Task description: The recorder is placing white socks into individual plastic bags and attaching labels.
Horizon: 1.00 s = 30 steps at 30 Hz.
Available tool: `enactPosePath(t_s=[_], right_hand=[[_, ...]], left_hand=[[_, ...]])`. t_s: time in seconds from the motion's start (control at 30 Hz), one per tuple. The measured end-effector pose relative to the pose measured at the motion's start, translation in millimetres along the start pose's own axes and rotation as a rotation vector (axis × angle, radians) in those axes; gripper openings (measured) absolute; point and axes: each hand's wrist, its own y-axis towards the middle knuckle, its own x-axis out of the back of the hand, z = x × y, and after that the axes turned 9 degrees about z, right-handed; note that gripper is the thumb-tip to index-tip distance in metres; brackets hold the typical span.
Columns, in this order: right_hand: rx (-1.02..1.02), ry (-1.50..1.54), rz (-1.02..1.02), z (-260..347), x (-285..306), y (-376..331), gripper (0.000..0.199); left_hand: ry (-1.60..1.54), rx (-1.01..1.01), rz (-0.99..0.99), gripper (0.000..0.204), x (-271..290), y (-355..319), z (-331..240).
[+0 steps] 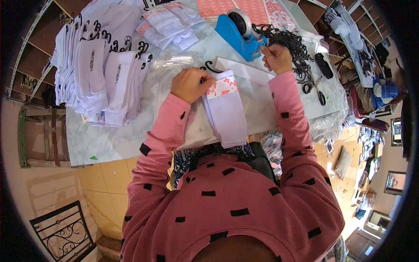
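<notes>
A pair of white socks (227,113) lies on the marble-patterned table, its cuff wrapped in a pink-and-white floral paper label (221,87). My left hand (191,84) pinches the label's left edge at the sock cuff. A black plastic hook (212,66) sticks out above the cuff, beside my fingers. My right hand (278,60) is closed in a pinch at the cutting end of a blue tape dispenser (235,37); whatever the fingertips hold is too small to make out. The dispenser carries a roll of clear tape (239,22).
Stacked white socks with black hooks (94,70) fill the table's left side. Labelled socks (168,24) lie at the back, near pink printed sheets (233,8). A heap of black hooks (290,43), scissors (315,89) and a black stapler-like object (323,65) are at right.
</notes>
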Motion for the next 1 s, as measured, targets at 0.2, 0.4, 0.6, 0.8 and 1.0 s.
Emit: enactPosePath(t_s=[0.2, 0.4, 0.6, 0.8, 1.0], right_hand=[[-0.154, -0.296, 0.787, 36, 1, 1, 0.030], [-0.002, -0.349, 1.148, 62, -67, -32, 0.035], [0.045, -0.985, 0.932, 71, -66, -26, 0.044], [0.132, -0.785, 0.711, 54, -29, -39, 0.034], [0.425, -0.667, 0.423, 46, -81, -96, 0.043]], left_hand=[[-0.015, 0.028, 0.039, 0.019, 3, 4, 3], [0.032, -0.007, 0.057, 0.018, 0, 6, 5], [-0.011, -0.079, -0.018, 0.015, -7, 3, 5], [-0.116, -0.187, -0.139, 0.024, -13, -32, 12], [0.608, 0.320, -0.538, 0.066, -19, -109, 31]])
